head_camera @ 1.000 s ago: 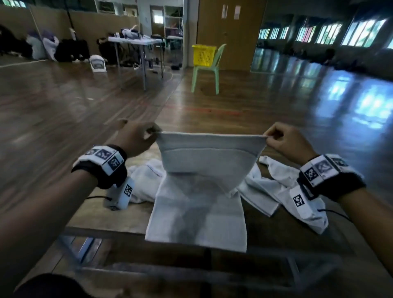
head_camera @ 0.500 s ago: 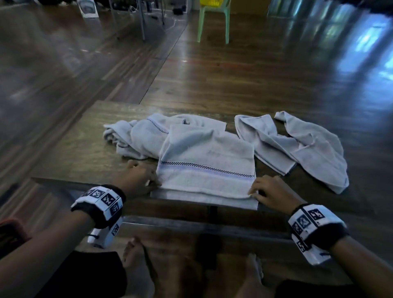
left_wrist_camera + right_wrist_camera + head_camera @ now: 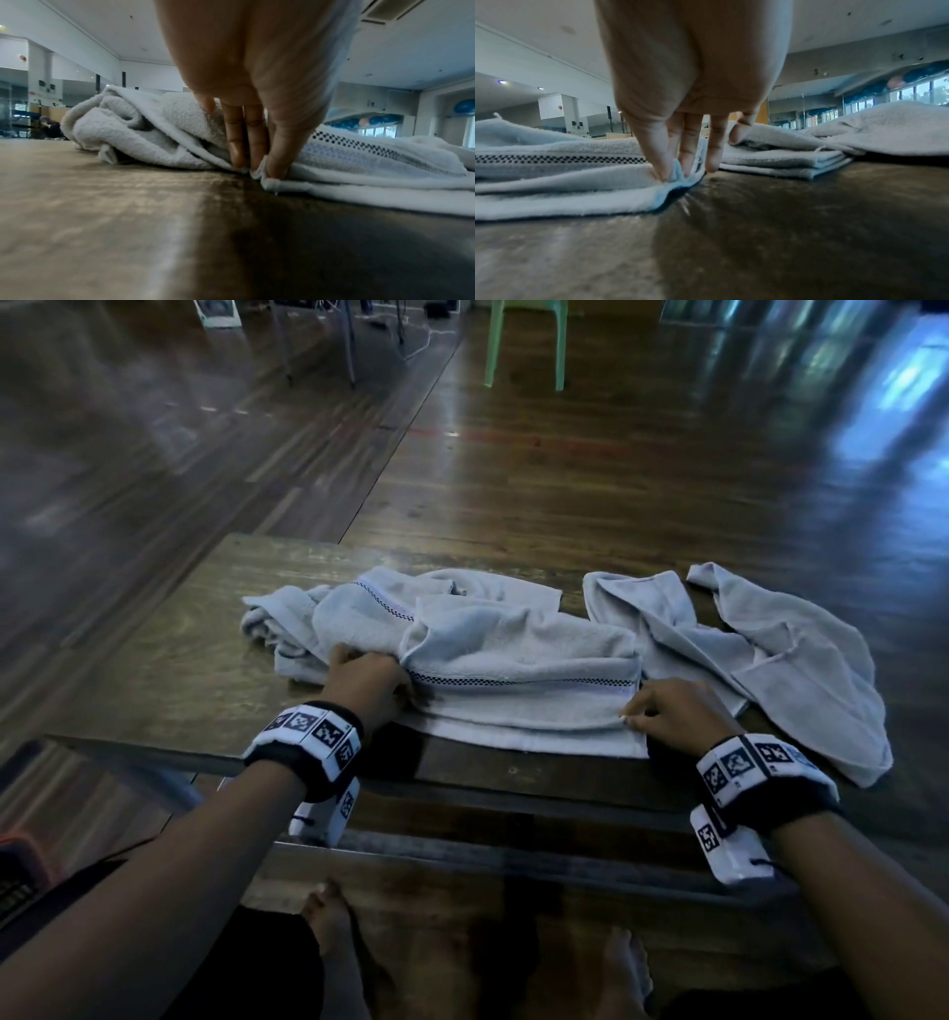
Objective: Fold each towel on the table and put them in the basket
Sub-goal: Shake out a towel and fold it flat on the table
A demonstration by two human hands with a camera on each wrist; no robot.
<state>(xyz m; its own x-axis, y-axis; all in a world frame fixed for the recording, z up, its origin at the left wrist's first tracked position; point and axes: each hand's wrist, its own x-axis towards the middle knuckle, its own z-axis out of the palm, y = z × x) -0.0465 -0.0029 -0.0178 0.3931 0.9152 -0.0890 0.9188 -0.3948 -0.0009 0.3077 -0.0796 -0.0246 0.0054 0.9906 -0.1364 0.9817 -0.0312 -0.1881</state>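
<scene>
A pale towel with a checkered stripe (image 3: pixel 524 670) lies folded over on itself near the front of the wooden table (image 3: pixel 154 670). My left hand (image 3: pixel 395 685) pinches its left near corner between thumb and fingers (image 3: pixel 236 142), low on the tabletop. My right hand (image 3: pixel 629 719) pinches the right near corner the same way, thumb and fingers (image 3: pixel 690 142) closed on the hem. A crumpled towel (image 3: pixel 334 618) lies behind my left hand. Two more loose towels (image 3: pixel 801 670) lie to the right.
The table's near edge (image 3: pixel 513 793) runs just below my wrists, with my bare feet under it. An orange-rimmed dark object (image 3: pixel 20 860) shows at the lower left edge. A green chair (image 3: pixel 524 341) and table legs stand far off on the wood floor.
A second ago I held the towel up in the air by its two top corners. It has since come down onto the table, folded, and both hands still pinch its corners.
</scene>
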